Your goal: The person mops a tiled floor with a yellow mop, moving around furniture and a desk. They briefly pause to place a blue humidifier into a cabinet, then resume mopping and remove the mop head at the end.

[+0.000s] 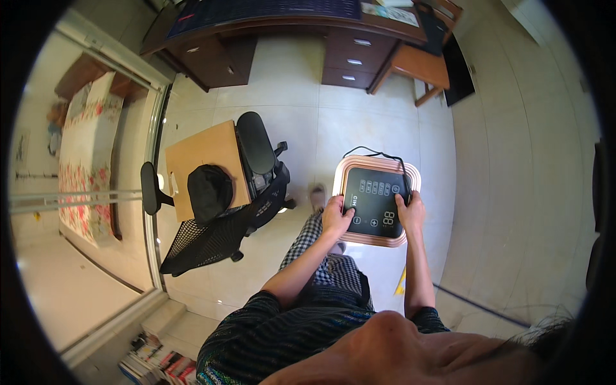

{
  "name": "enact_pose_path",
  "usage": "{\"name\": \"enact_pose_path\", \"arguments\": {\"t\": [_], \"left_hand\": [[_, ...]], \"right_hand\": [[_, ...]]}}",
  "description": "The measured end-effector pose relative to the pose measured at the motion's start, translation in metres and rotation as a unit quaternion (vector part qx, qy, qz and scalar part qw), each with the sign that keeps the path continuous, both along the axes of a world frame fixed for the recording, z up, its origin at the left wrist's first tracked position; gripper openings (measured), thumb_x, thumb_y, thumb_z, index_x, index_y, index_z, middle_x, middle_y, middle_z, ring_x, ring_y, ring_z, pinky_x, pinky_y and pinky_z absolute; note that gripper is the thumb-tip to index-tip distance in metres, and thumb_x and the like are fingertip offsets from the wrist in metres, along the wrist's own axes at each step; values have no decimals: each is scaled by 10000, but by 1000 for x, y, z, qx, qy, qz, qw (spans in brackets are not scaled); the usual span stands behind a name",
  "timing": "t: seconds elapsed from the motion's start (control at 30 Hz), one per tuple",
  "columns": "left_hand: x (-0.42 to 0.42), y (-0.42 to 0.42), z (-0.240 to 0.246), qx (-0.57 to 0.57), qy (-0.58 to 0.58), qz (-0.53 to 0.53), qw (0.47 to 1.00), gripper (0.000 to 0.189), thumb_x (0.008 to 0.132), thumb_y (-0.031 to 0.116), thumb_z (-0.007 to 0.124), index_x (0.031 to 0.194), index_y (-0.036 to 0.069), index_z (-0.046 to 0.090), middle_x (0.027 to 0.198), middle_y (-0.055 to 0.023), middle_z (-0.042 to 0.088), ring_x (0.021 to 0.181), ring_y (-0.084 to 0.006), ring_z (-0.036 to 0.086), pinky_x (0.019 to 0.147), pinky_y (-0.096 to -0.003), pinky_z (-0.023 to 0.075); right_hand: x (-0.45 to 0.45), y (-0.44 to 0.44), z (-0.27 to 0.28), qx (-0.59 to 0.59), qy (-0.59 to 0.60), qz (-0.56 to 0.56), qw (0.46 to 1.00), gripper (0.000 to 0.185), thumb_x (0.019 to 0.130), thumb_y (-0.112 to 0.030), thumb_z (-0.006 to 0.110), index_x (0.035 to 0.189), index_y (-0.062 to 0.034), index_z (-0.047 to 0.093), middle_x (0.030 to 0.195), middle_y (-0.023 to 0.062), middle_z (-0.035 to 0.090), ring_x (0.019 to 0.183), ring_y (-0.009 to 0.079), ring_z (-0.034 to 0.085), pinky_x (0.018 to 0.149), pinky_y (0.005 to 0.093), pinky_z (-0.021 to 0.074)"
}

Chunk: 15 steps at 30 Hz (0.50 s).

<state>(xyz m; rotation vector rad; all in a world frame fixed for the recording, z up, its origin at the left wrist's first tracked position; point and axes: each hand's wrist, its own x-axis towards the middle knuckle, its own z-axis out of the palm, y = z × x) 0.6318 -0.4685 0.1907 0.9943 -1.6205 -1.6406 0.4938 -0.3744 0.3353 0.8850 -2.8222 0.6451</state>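
Between my two hands is a boxy electric appliance (370,190) with rounded corners, a ribbed copper-coloured rim and a black touch panel bearing writing and symbols. My left hand (338,217) grips its near left side, the thumb over the panel. On the right side, my right hand (410,211) holds the rim with its thumb on the panel's edge. A black power cord (368,150) loops past the far rim and runs down to my right hand. The appliance's underside and my fingers beneath it are hidden.
A black mesh office chair (204,245) at the left bears a cardboard sheet (202,144) and a black cap (208,190). Ahead stand a dark wooden desk (288,28) and a wooden chair (419,65). Sliding glass doors (156,192) line the left; books (166,361) sit lower left.
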Motion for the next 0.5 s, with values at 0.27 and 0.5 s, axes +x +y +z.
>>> {"name": "enact_pose_path", "arguments": {"t": [0.27,0.5], "left_hand": [[101,-35,30,51,-40,142,988,226,690,125,678,872,35,581,793,-134,575,750,-305,579,683,-400,464],[110,-146,46,40,-93,252,962,321,690,100,636,981,-17,567,936,-171,572,865,-342,566,768,-408,461]], "right_hand": [[60,-96,11,107,-43,127,985,404,754,-332,674,918,23,575,785,218,638,766,382,627,684,446,489],[42,-234,-21,115,-124,200,965,471,741,-355,683,1006,18,573,894,215,654,867,364,630,757,422,492]]}}
